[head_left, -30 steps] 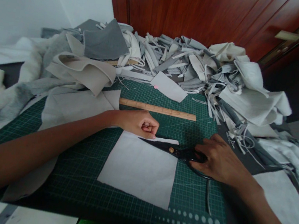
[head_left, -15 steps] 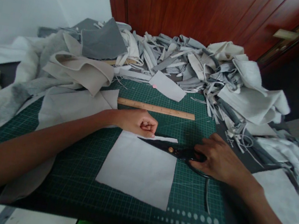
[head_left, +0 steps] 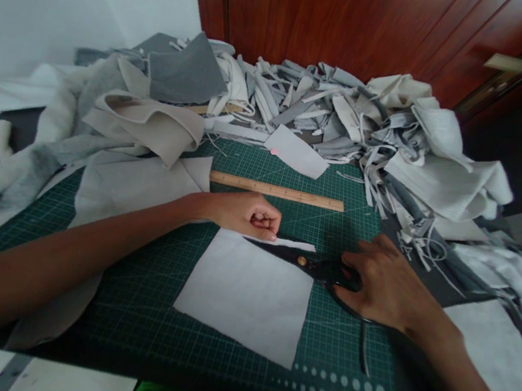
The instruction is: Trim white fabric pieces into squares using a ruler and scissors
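Observation:
My right hand (head_left: 387,289) is shut around the finger loops of black-handled fabric scissors (head_left: 313,267), which lie nearly flat on the mat. Their brass pivot screw shows, and their blades run left into a white fabric sheet (head_left: 245,297), with the blade tips hidden. A narrow white strip (head_left: 293,245) lies above the blades along the sheet's top edge. My left hand (head_left: 252,215) is curled in a loose fist, touching the strip's left end. The sheet lies on a green cutting mat (head_left: 133,314).
A wooden ruler (head_left: 276,191) lies on the mat above my left hand. A large pile of grey and white fabric scraps (head_left: 314,108) covers the back, against a wooden door (head_left: 328,21). Beige fabric (head_left: 131,204) overlaps the mat's left side, and white fabric (head_left: 493,354) lies to the right.
The whole view shifts slightly with my head. My hands, the scissors and the fabric keep their places on the mat.

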A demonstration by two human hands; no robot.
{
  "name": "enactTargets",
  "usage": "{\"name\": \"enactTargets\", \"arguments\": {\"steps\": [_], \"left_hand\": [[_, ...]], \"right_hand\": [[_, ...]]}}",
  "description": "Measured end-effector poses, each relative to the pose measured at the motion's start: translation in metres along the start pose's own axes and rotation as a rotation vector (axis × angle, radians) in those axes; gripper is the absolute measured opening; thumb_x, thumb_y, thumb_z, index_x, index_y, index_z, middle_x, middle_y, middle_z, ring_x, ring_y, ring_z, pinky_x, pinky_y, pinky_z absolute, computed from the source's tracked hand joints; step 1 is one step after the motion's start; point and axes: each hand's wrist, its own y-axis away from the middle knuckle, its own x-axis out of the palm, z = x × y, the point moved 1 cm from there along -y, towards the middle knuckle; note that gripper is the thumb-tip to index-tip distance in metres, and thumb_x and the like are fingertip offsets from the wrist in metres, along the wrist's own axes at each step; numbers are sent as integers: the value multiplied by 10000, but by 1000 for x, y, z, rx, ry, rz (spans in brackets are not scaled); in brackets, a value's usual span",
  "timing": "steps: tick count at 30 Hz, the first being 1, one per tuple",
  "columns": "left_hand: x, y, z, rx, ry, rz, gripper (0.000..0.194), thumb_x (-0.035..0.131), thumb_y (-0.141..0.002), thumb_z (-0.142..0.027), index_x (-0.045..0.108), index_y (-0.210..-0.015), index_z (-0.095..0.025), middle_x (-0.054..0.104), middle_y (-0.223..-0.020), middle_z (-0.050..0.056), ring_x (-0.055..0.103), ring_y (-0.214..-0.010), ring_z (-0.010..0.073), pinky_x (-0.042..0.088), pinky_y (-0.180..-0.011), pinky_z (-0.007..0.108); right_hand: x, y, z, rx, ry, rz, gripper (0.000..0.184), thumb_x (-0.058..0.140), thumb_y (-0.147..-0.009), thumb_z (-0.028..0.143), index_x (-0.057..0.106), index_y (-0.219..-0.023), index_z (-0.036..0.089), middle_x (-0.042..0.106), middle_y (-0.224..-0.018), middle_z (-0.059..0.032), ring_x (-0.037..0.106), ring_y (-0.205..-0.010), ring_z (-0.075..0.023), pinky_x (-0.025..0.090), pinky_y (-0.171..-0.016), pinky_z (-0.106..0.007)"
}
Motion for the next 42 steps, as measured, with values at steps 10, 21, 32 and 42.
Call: {"name": "enactTargets", "arguments": {"steps": [10, 21, 32, 42], "left_hand": [[0, 0, -3, -4, 12, 6, 194, 682, -929, -322, 653, -824, -162, 476, -615, -51, 413, -534, 95, 284, -506, 237], [0, 1, -3, -1, -38, 1, 195, 676, -930, -315, 653, -813, -161, 401, -611, -65, 353, -532, 95, 255, -516, 246], [0, 2, 0, -8, -16, 6, 210, 681, -932, -347, 654, -829, -167, 386, -606, -72, 356, -520, 98, 240, -503, 245], [0, 1, -1, -7, -38, -8, 181, 681, -928, -312, 658, -828, -163, 386, -595, -73, 350, -517, 95, 241, -505, 245]], "right_hand": [[-4, -11, 12, -16, -9, 5, 271, 643, -846, 442, 618, -703, 214, 658, -689, -68, 552, -737, -249, 330, -813, -410], [-4, -22, 24, -17, -7, 13, 291, 619, -856, 459, 589, -703, 213, 655, -688, -66, 551, -701, -232, 320, -804, -404], [-2, -19, 26, 9, -32, 11, 283, 601, -866, 452, 611, -749, 195, 679, -727, -65, 589, -716, -232, 326, -839, -404], [6, -18, 23, -10, -25, -42, 339, 607, -890, 491, 601, -725, 195, 660, -691, -54, 574, -683, -214, 319, -811, -387]]}}
